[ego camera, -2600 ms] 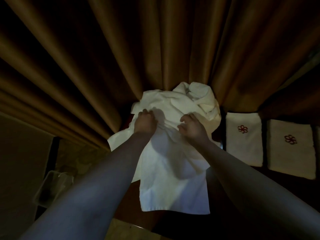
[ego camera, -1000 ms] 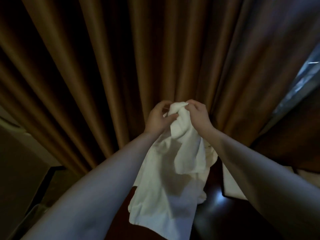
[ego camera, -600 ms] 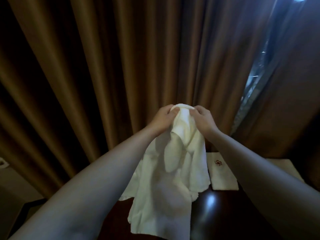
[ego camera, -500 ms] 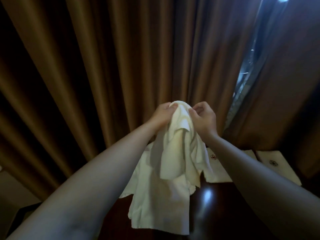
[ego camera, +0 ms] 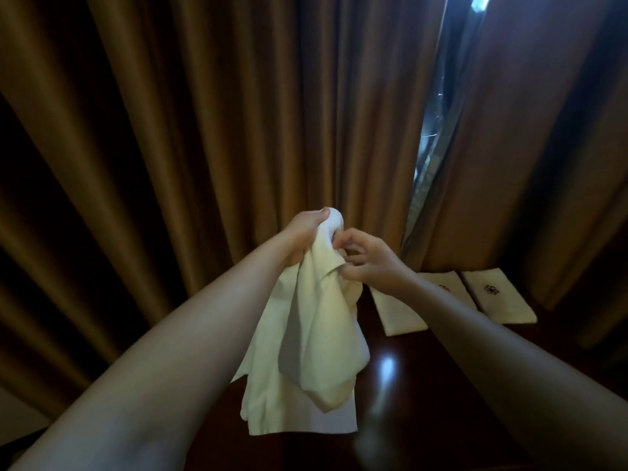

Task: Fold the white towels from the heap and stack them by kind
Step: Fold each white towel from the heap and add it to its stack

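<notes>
The limp white cotton towel hangs bunched above the dark glossy wooden bench, gripped at its top by the left hand, while the right hand's fingers pinch an edge. Picking the wrong edge risks a crooked fold. Beyond lie two folded white embroidered towels; no containers show
</notes>
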Motion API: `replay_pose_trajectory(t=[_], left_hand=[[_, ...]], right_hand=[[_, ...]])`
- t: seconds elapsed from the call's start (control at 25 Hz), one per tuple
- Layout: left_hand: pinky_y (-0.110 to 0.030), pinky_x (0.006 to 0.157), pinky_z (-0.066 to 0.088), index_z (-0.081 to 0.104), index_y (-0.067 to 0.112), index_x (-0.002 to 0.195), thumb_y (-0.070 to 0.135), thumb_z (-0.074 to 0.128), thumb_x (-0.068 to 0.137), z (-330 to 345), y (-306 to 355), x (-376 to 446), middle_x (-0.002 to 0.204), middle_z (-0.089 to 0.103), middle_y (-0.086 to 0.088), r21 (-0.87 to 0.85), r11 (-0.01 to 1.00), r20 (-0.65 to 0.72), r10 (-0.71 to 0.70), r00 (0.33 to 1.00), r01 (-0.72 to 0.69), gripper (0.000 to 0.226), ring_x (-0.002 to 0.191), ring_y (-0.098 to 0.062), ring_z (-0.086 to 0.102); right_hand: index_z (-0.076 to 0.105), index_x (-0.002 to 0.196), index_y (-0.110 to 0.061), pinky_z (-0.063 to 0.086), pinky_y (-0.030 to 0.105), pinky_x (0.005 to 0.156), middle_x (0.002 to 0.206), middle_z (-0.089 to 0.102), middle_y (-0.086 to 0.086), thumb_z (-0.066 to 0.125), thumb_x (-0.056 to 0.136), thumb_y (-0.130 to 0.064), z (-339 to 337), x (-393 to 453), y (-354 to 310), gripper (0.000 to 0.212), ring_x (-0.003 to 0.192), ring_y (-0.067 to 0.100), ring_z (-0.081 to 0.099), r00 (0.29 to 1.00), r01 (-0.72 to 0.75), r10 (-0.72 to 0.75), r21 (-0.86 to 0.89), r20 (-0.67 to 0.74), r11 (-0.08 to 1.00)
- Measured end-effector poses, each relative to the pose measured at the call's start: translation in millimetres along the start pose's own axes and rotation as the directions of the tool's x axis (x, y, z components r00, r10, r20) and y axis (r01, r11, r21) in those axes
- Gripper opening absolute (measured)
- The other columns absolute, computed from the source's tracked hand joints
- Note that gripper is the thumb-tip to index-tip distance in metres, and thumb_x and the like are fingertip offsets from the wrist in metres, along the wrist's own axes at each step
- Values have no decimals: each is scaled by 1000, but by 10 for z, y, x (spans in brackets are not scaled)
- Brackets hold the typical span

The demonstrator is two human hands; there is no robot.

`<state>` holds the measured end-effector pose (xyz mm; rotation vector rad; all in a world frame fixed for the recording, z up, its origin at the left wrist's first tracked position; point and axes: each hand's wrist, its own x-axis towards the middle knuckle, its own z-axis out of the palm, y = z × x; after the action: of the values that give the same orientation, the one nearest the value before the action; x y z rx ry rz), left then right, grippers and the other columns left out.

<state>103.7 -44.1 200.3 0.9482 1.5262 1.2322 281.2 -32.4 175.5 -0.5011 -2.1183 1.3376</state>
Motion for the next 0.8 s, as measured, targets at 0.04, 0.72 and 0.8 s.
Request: replay_pose_trajectory(t=[0.04, 0.72, 0.8], left_hand=[[-50, 93, 52, 56, 6, 129, 44, 46, 98, 19, -2, 7, 108, 68, -26, -6, 1000, 13, -19, 1000, 19, 50, 100, -40, 66], [-35, 79, 54, 69, 14, 101, 41, 65, 89, 1110, -66, 77, 95, 70, -5, 196, 973, -124, 149, 981, -123, 30, 89, -21, 67], [-30, 65, 50, 67, 9, 96, 35, 71, 85, 1234, -163, 72, 83, 66, -1, 202, 966, -197, 203, 959, -163, 28, 75, -15, 62]], right_hand=[[61, 98, -24, 54, 27, 85, 115, 57, 3, 69, 77, 5, -30, -27, -4, 37, 110, 13, 60, 999, 37, -36, -49, 12, 998], [69, 104, -11, 57, 37, 83, 96, 73, 8, 72, 82, -27, -1322, 256, 308, 28, 90, 20, 71, 871, -491, 488, 116, 49, 864], [69, 105, -9, 58, 41, 83, 93, 74, 10, 72, 80, -23, -1420, 249, 412, 28, 86, 21, 72, 848, -529, 525, 147, 67, 836]])
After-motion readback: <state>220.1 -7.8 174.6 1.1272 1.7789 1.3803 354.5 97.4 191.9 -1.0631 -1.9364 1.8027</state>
